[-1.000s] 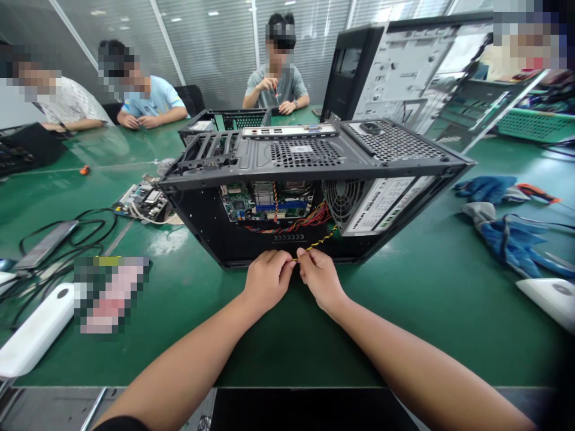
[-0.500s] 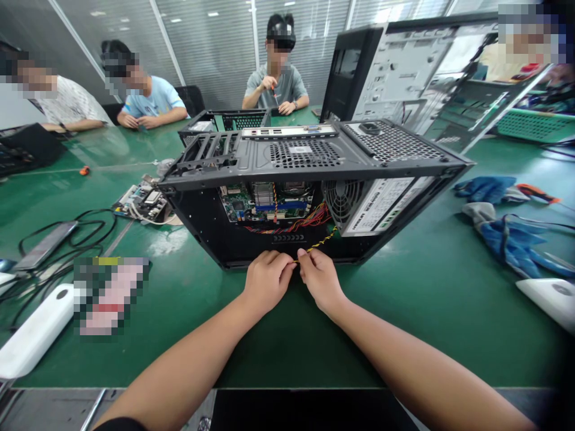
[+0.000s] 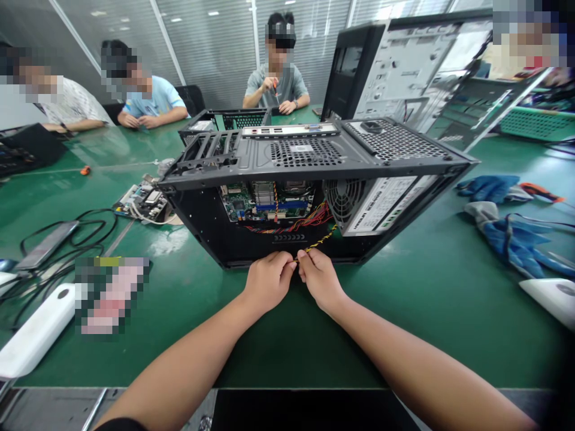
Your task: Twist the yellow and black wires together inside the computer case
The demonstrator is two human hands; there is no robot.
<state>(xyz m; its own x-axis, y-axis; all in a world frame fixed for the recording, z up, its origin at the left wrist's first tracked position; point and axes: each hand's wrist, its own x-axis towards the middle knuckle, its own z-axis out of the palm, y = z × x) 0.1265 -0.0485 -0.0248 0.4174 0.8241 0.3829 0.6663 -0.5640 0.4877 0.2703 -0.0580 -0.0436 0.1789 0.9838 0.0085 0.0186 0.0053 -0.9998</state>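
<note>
Wire (image 3: 323,239), pinched by left fingers (image 3: 282,259), right fingers (image 3: 309,262)

Beyond the far edge of the bench (image 3: 426,305), a grey slatted partition (image 3: 211,66) is divided by pale uprights (image 3: 255,36), and small lights (image 3: 213,13) are reflected in it. By that edge a black chair (image 3: 191,99) is set; below the near edge, grey floor (image 3: 54,412) is glimpsed.

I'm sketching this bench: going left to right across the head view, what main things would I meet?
Long white plastic thing → loose circuit board → left hand → right hand pinching the yellow-and-black wire → white label → blue cloth.
</note>
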